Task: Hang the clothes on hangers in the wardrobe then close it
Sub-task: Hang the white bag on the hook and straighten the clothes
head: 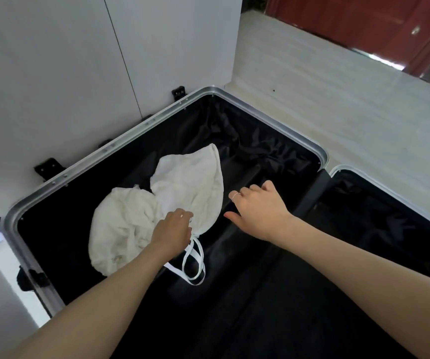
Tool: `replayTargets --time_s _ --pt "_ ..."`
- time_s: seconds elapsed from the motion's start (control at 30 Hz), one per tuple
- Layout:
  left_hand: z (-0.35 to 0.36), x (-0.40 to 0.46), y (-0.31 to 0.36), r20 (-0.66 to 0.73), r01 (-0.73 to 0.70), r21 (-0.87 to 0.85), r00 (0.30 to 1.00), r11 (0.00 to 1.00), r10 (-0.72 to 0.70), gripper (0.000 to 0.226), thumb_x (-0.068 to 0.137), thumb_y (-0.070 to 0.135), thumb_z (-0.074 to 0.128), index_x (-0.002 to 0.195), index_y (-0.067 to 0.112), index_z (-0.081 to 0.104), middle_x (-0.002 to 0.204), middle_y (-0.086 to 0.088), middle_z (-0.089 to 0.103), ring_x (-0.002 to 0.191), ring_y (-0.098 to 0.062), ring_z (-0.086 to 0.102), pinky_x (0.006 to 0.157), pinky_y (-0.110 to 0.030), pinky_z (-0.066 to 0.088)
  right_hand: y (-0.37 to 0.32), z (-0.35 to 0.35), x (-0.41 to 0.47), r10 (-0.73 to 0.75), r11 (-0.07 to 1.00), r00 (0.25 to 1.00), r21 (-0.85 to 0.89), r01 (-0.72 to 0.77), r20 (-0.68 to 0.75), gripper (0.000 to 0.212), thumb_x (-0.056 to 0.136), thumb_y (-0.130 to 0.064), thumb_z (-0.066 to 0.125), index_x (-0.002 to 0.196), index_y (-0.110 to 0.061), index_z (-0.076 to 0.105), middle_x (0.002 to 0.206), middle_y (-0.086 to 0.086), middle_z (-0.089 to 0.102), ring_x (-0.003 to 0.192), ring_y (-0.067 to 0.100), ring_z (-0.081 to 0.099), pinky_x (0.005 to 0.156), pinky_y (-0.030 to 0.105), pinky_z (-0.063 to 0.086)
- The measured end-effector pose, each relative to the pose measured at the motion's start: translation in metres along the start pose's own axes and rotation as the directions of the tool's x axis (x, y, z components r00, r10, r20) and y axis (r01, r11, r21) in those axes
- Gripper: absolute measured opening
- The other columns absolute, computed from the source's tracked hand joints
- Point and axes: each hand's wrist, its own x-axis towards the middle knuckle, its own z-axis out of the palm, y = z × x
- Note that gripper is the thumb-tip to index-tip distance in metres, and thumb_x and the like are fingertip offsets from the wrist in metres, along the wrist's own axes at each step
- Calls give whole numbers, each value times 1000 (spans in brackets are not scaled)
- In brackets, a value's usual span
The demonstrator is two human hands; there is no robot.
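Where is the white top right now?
In the head view, the white top lies crumpled in the left half of the open black suitcase, near the white wardrobe. The left hand grips its lower edge by the straps.

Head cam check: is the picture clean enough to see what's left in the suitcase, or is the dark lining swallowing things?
Head view: wide-angle bend curves the suitcase rim and the wardrobe edges; the black lining is underexposed, folds barely readable; the white garment stands out sharply under the left hand; the right hand is slightly soft; glare at the red door base.
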Motion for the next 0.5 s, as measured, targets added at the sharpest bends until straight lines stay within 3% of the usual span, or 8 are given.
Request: replayTargets --time_s 0.13,0.27,0.37,0.43,0.5 --pt "15 19 9 59 -51 74 997 996 47 53 94 30 49 141 17 30 140 -5 38 126 -23 38 98 -35 37 2 14 15 24 1000 1000 5 -24 17 55 97 -49 33 139 -14 36 126 6 55 115 26 50 99 40 29" --pt "21 27 15 -57 -17 113 998 993 24 23 93 17 42 114 11 51 107 -8 58 100 -27 54 79 -32 38 1 23 26 36 999 998 17 -37 47 53 97 -48 33 138 -13 38 126 6 55 116 26 50 99 41 29" --pt "6 28 14 -160 35 -194 985 980 -66 19 89 15 40 71 10 45 69 -6 54 73 -29 53 60 -32 33 -1 27 32 34 999 997 33 -36 64 53 97 -48 35 137 -13 38 127 7 54 118 26 49 100 41 28" --pt "-12 29 16 -184 90 -480 962 873 -201 28 89 13 40 61 13 33 57 -2 41 60 -22 43 52 -32 29 -2 27 34 33 998 997 48 -37 68 54 97 -48 36 139 -14 36 128 7 53 119 26 48 101 42 29" --pt "-37 29 21 -197 108 -659 931 744 -309 31 91 12 38 62 13 28 58 0 35 56 -17 34 49 -28 25 -2 20 36 26 998 998 62 -30 53 57 96 -48 37 142 -15 31 131 6 50 121 26 46 102 41 29"
